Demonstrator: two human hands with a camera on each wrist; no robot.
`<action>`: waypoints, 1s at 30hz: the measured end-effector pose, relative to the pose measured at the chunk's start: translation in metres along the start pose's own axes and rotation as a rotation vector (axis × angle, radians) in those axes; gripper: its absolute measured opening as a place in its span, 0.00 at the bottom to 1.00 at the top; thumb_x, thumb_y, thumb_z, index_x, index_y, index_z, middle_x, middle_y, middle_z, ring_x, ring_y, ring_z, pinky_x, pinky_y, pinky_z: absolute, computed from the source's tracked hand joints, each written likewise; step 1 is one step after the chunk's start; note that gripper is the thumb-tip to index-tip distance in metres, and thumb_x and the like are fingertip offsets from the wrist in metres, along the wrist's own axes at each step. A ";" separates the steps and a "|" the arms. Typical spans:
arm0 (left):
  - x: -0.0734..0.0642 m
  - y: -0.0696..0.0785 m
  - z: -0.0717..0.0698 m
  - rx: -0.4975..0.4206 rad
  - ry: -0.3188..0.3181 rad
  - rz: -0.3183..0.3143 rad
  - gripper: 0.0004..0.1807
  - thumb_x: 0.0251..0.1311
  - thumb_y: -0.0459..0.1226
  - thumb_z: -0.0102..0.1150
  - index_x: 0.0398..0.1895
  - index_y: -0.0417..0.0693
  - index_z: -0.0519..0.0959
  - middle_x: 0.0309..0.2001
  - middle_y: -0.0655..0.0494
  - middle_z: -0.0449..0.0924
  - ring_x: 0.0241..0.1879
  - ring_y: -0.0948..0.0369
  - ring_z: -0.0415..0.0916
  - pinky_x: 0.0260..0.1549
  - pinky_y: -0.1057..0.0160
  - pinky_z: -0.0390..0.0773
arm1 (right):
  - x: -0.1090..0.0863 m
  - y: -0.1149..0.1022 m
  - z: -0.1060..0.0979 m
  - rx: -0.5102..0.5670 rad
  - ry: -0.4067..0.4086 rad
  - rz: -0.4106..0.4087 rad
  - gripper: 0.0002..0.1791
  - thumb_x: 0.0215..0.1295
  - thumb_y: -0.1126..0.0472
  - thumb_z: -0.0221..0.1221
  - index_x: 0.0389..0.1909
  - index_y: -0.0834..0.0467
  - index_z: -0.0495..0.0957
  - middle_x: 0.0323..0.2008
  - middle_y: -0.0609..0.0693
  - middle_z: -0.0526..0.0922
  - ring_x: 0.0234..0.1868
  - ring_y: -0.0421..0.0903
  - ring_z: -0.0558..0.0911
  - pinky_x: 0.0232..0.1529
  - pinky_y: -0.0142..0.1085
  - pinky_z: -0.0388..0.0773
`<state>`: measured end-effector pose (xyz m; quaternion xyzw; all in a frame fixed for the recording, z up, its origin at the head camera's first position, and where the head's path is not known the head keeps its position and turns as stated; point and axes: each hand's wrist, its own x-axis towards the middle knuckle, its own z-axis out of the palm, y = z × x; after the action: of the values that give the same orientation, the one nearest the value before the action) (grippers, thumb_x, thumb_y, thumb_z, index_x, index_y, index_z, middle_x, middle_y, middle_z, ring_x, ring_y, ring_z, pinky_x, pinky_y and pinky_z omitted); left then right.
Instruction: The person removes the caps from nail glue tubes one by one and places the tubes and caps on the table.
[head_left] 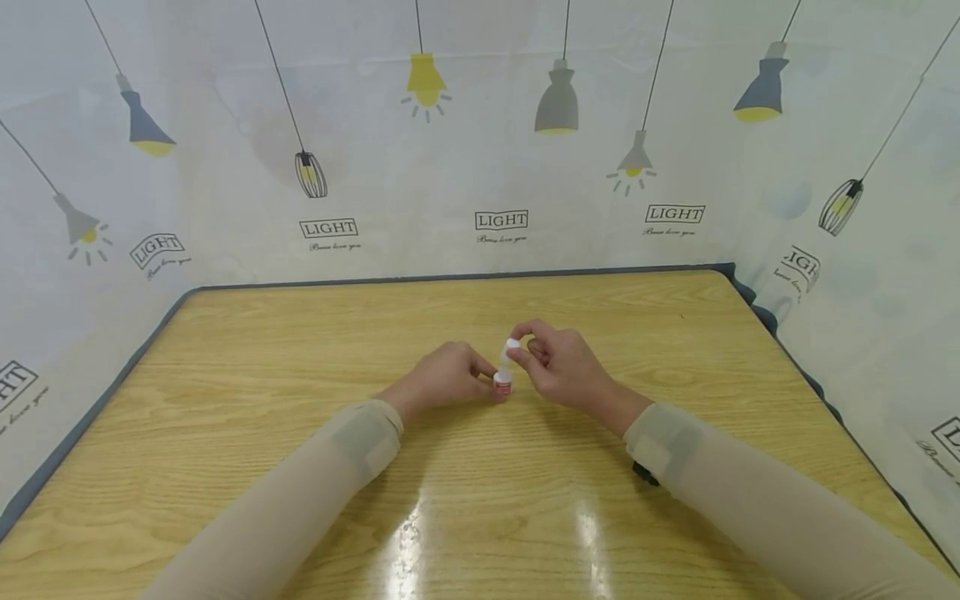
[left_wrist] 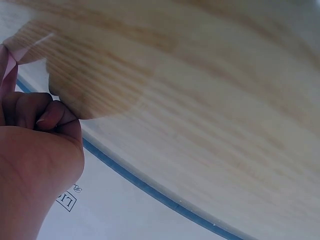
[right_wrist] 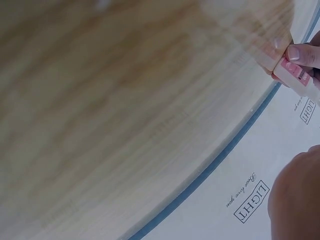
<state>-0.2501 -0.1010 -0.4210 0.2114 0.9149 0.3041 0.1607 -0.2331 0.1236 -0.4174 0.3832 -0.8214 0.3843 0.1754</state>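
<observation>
On the wooden table stands a small white plastic bottle point(head_left: 502, 383) with a red-pink label. My left hand point(head_left: 442, 377) pinches it low on its body, thumb and finger at its sides. Its label also shows at the right edge of the right wrist view, with the left thumb point(right_wrist: 302, 54) against it. Just above the bottle, my right hand point(head_left: 566, 367) pinches a white cap point(head_left: 512, 343) between thumb and forefinger. A pale, translucent piece lies between cap and bottle. In the left wrist view, only a pink sliver point(left_wrist: 11, 67) shows beyond the curled fingers.
The glossy wooden table point(head_left: 300, 325) has a dark blue edge along its back and sides. A pale cloth point(head_left: 390, 167) printed with lamps hangs close behind and beside it. Beige sleeves cover both forearms, and a small black object point(head_left: 645, 474) sits under the right wrist.
</observation>
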 end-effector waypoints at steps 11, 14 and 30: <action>0.000 0.000 0.000 0.019 0.001 0.000 0.14 0.61 0.53 0.77 0.47 0.61 0.93 0.49 0.62 0.92 0.44 0.64 0.79 0.57 0.54 0.81 | 0.000 0.001 0.000 -0.019 0.007 -0.005 0.07 0.73 0.66 0.65 0.46 0.62 0.79 0.14 0.42 0.60 0.16 0.29 0.52 0.20 0.28 0.54; 0.000 0.000 0.000 0.021 0.002 -0.003 0.14 0.61 0.52 0.77 0.47 0.62 0.93 0.50 0.62 0.92 0.45 0.65 0.80 0.58 0.54 0.81 | 0.000 0.002 0.001 -0.028 0.015 -0.011 0.07 0.73 0.67 0.65 0.47 0.62 0.79 0.14 0.42 0.60 0.16 0.30 0.52 0.20 0.28 0.54; -0.001 0.000 0.000 0.000 0.008 0.010 0.12 0.61 0.52 0.77 0.46 0.63 0.94 0.46 0.65 0.92 0.39 0.65 0.75 0.53 0.58 0.79 | 0.000 0.002 0.001 -0.048 0.044 -0.026 0.07 0.72 0.67 0.66 0.46 0.63 0.79 0.14 0.42 0.60 0.17 0.29 0.51 0.21 0.28 0.54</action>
<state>-0.2494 -0.1009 -0.4211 0.2145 0.9145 0.3057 0.1557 -0.2346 0.1236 -0.4186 0.3810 -0.8213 0.3706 0.2073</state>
